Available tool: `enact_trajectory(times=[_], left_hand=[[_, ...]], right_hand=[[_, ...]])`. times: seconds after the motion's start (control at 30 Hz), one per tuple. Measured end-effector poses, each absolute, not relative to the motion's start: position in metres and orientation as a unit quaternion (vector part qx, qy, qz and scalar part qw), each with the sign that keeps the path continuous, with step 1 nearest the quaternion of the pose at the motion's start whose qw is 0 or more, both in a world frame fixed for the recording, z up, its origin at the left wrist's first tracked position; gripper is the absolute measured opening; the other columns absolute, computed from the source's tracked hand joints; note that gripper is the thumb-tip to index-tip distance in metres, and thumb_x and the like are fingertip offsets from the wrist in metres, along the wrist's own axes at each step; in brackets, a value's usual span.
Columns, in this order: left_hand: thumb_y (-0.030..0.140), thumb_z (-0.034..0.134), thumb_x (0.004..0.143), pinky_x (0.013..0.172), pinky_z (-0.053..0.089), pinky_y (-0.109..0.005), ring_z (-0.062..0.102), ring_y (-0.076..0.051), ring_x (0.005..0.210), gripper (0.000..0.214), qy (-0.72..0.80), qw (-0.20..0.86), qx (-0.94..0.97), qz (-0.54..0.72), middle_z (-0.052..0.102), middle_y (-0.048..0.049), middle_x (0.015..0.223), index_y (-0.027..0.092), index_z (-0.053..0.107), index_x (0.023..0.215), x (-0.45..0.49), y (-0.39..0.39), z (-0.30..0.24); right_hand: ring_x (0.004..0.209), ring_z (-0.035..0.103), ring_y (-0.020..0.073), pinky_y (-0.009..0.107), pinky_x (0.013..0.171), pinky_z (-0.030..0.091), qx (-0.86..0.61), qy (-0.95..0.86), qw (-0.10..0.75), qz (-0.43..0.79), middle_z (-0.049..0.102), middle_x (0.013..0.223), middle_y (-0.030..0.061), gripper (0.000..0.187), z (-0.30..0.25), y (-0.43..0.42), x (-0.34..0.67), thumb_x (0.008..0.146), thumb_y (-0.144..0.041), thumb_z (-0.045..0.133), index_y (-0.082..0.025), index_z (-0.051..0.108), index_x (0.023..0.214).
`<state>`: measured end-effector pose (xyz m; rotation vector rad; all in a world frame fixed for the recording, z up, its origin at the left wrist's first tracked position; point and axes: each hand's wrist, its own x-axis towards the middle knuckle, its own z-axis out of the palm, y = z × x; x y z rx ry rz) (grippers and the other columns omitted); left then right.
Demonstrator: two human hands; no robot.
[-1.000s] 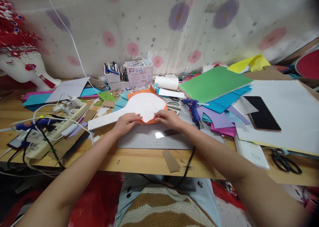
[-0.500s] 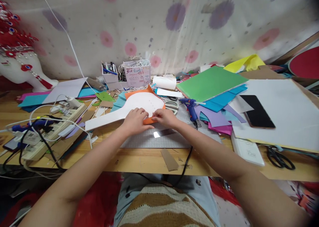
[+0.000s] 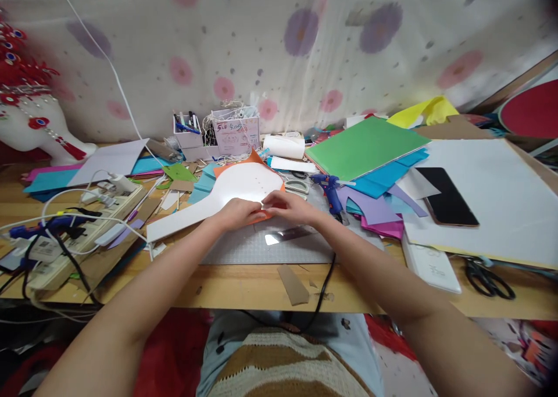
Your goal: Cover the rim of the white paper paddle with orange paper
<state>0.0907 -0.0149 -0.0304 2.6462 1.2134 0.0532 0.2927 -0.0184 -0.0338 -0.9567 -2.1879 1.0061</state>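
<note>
Our left hand (image 3: 238, 213) and right hand (image 3: 290, 205), fingers closed, both pinch one white cutout (image 3: 242, 186) lying on one orange sheet (image 3: 251, 158).

white cutout (image 3: 244, 185), orange sheet (image 3: 251, 157), seemingly gridded mat (image 3: 244, 249)

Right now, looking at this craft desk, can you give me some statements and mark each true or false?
1. The left hand and right hand meet at the near edge of the white cutout. True.
2. The phone lies on the green sheet. False: it lies on the big white sheet at the right.
3. An orange sheet shows from under the white cutout. True.
4. The right hand holds the black scissors. False: they lie untouched near the desk's front edge, far to the right.
5. A blue glue gun lies just right of the hands. True.
</note>
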Motion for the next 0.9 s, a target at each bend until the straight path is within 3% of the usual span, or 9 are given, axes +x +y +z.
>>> enact_trajectory(times=[0.17, 0.37, 0.43, 0.57, 0.67, 0.8, 0.9], left_hand=[[0.049, 0.034, 0.086, 0.052, 0.024, -0.024, 0.046, -0.013, 0.055, 0.041, 0.412, 0.144, 0.900, 0.025, 0.056, 0.0001, 0.062, 0.020, 0.056, 0.068, 0.088, -0.014, -0.028], [0.051, 0.034, 0.086, 0.051, 0.024, -0.024, 0.044, -0.012, 0.054, 0.042, 0.406, 0.173, 0.897, 0.034, 0.054, 0.0014, 0.059, 0.019, 0.053, 0.065, 0.088, -0.014, -0.025], [0.051, 0.033, 0.086, 0.052, 0.024, -0.024, 0.043, -0.012, 0.053, 0.043, 0.407, 0.172, 0.897, 0.028, 0.054, 0.0014, 0.059, 0.019, 0.051, 0.064, 0.089, -0.015, -0.023], [0.051, 0.032, 0.086, 0.051, 0.024, -0.024, 0.041, -0.011, 0.052, 0.044, 0.411, 0.176, 0.894, 0.024, 0.052, 0.0017, 0.057, 0.019, 0.050, 0.063, 0.090, -0.015, -0.022], [0.050, 0.034, 0.085, 0.051, 0.024, -0.024, 0.041, -0.011, 0.052, 0.041, 0.410, 0.183, 0.893, 0.035, 0.052, 0.0018, 0.058, 0.019, 0.051, 0.063, 0.088, -0.014, -0.024], [0.051, 0.035, 0.084, 0.051, 0.024, -0.024, 0.041, -0.011, 0.053, 0.042, 0.409, 0.186, 0.893, 0.043, 0.051, 0.0020, 0.057, 0.019, 0.051, 0.064, 0.086, -0.011, -0.028], [0.052, 0.034, 0.085, 0.051, 0.024, -0.024, 0.040, -0.011, 0.052, 0.043, 0.406, 0.181, 0.895, 0.036, 0.051, 0.0024, 0.057, 0.019, 0.051, 0.063, 0.087, -0.012, -0.029]], right_hand=[[0.115, 0.050, 0.0181, 0.038, 0.096, 0.040, -0.313, -0.769, 0.317, 0.458, 0.058, 0.116, 0.0067, 0.028, -0.027, -0.007, 0.321, 0.081, -0.025, 0.045, -0.021, 0.054, 0.107], [0.130, 0.032, 0.0221, 0.045, 0.106, 0.027, -0.315, -0.891, 0.221, 0.241, 0.044, 0.134, 0.0078, 0.060, -0.036, -0.015, 0.334, 0.068, -0.010, 0.050, -0.023, 0.043, 0.126], [0.131, 0.029, 0.0221, 0.045, 0.106, 0.027, -0.308, -0.910, 0.214, 0.179, 0.043, 0.135, 0.0083, 0.062, -0.039, -0.016, 0.330, 0.068, -0.009, 0.052, -0.023, 0.042, 0.127], [0.113, 0.049, 0.0226, 0.040, 0.093, 0.040, -0.314, -0.916, 0.195, 0.156, 0.057, 0.114, 0.0081, 0.037, -0.039, -0.006, 0.320, 0.072, -0.015, 0.055, -0.021, 0.054, 0.109], [0.096, 0.058, 0.0207, 0.035, 0.081, 0.045, -0.351, -0.904, 0.164, 0.183, 0.062, 0.107, 0.0062, 0.036, -0.035, 0.003, 0.319, 0.072, -0.019, 0.058, -0.021, 0.055, 0.109], [0.105, 0.056, 0.0218, 0.036, 0.087, 0.044, -0.369, -0.895, 0.152, 0.198, 0.058, 0.120, 0.0076, 0.052, -0.038, 0.007, 0.322, 0.071, -0.018, 0.060, -0.022, 0.049, 0.122], [0.120, 0.047, 0.0207, 0.039, 0.095, 0.041, -0.356, -0.901, 0.163, 0.189, 0.049, 0.132, 0.0076, 0.058, -0.048, 0.006, 0.322, 0.072, -0.010, 0.054, -0.024, 0.044, 0.128]])
